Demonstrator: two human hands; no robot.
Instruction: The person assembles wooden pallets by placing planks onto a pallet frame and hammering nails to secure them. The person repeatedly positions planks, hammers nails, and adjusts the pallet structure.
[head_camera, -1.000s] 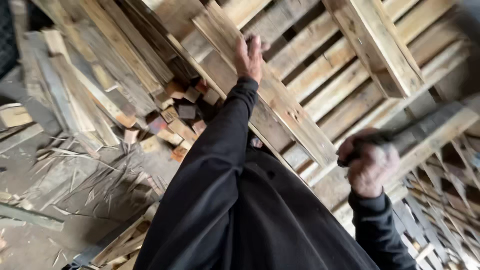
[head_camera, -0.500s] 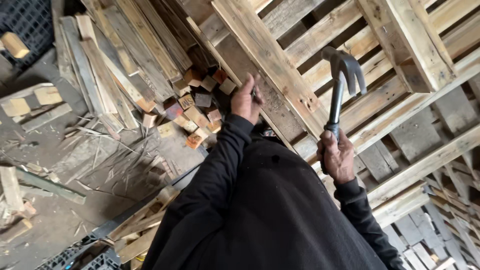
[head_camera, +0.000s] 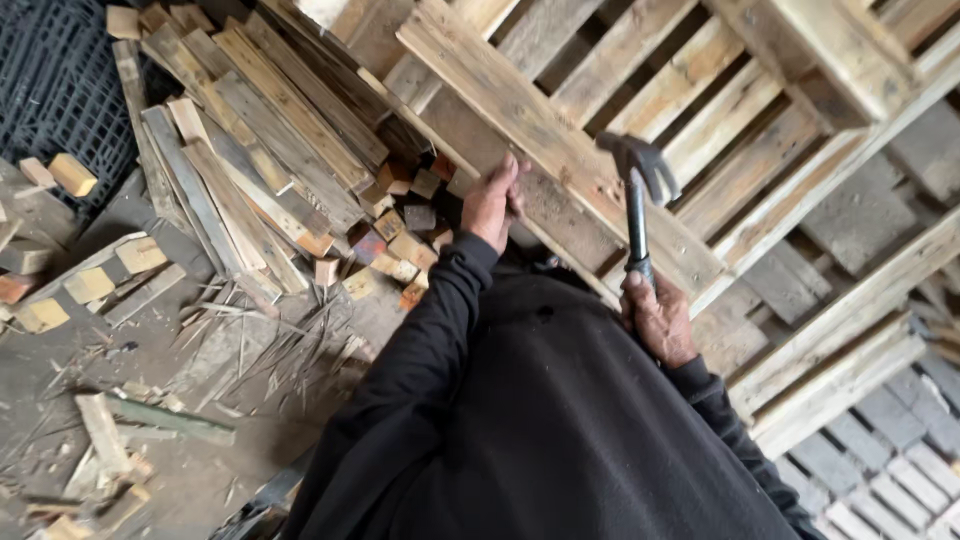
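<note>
Gripping hammer (head_camera: 640, 190) in right hand (head_camera: 657, 318), head raised for swing; left hand (head_camera: 492, 203) clamping pallet board (head_camera: 560, 150), steadying it.

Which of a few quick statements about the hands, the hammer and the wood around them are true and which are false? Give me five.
1. The right hand holds a claw hammer by its handle. True.
2. The hammer's head points down at the floor. False: it is raised, above the hand, in front of the wooden pallet.
3. The left hand rests on a pallet board. True.
4. The left hand holds a saw. False: it holds no tool; its grip is on the board only.
5. Small wood blocks lie piled beside loose planks, left of the left hand. True.
</note>
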